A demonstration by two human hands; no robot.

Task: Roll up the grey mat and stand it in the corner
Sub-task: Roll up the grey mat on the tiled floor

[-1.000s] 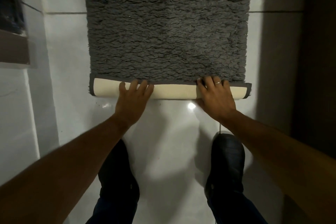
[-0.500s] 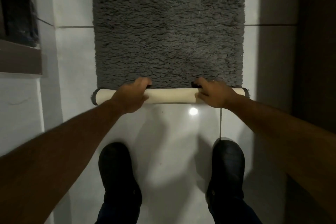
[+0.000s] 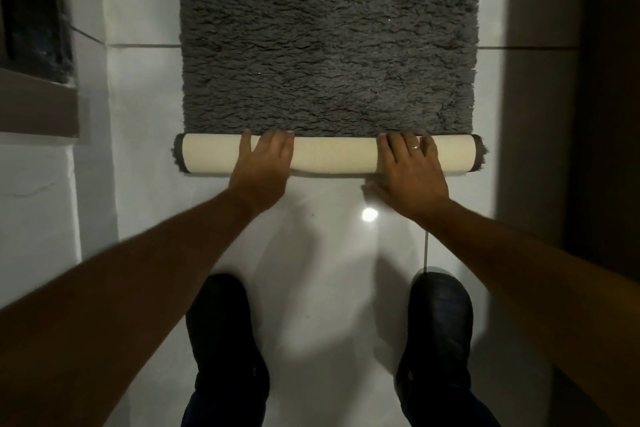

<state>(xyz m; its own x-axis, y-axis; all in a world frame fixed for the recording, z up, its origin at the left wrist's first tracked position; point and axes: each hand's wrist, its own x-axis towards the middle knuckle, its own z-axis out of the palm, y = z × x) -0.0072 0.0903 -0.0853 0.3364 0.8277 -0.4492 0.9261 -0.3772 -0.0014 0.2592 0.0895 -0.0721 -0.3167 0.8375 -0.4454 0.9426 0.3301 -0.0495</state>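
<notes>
Both flat hands (image 3: pixel 263 163) press the grey mat (image 3: pixel 329 45) roll.

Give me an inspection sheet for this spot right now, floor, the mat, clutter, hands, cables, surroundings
Surface: glossy white tiled floor, a light glare spot on it.
Job's things: grey mat partly rolled; the cream-backed roll lies at its near edge, most of the mat flat beyond.
Clutter: nothing seen.
Hands: left hand and right hand both palm-down on the roll, fingers spread, a ring on the right.
Cables: nothing seen.
Surroundings: white wall at left, dark surface at right, two black shoes below.
</notes>
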